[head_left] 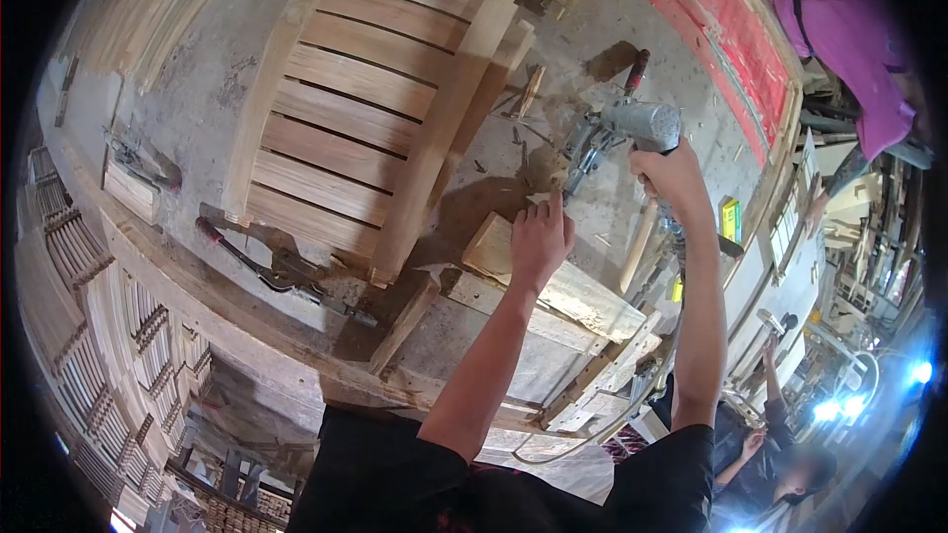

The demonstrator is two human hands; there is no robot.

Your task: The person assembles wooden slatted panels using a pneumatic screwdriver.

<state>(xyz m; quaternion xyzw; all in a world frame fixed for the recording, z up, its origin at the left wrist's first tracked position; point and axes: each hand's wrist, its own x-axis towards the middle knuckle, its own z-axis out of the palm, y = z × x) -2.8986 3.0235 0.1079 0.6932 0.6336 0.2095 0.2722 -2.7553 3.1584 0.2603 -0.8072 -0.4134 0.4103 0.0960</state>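
Observation:
My right hand [668, 181] is wrapped around the handle of a grey air nail gun [642, 122], whose narrow metal nose points toward my left hand. That left hand [541, 245] reaches out palm down with fingers a little apart, the index fingertip right at the nose's end. Beneath its wrist runs a light wooden block [563, 281]. To the left lies a slatted wooden panel [346, 99] with a rail across each end. A toggle clamp [592, 138] with a dark red handle overlaps the nail gun in this view.
Another red-handled clamp [272, 271] is fixed near the bench's front edge, and a further clamp [143, 158] sits at far left. A red board [726, 35] lies at back right. Stacked wooden pieces [99, 306] stand below left. Other people [790, 464] are at the right.

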